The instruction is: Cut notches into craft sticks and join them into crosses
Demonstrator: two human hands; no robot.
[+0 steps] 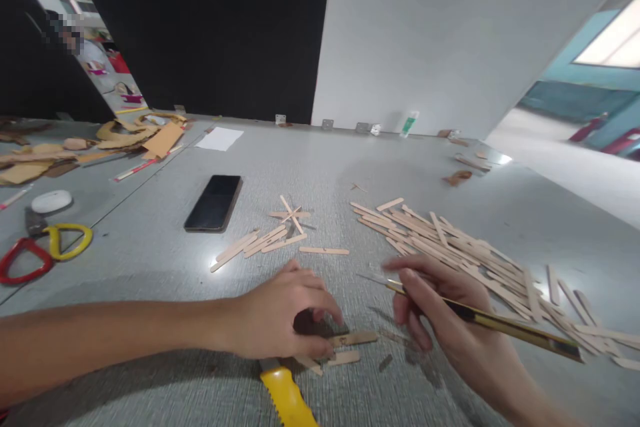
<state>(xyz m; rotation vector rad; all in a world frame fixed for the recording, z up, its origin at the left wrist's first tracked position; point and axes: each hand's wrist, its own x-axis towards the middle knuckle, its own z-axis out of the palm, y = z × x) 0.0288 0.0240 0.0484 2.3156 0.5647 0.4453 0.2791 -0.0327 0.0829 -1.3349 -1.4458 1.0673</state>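
Note:
My left hand (283, 313) rests on the grey table with its fingers curled and pinched on a short wooden stick piece (353, 339). Another small cut piece (343, 358) lies just below it. My right hand (450, 327) grips a thin yellow-and-black tool (505, 325) like a pen, its metal tip (373, 278) pointing left above the stick. A yellow-handled knife (286, 397) lies under my left wrist at the table's near edge.
A big heap of wooden sticks (465, 250) spreads at right; a smaller group (265, 241) lies ahead. A black phone (214, 203) lies centre-left. Red and yellow scissors (45, 250), a white round object (51, 201) and cardboard scraps (125, 140) sit far left.

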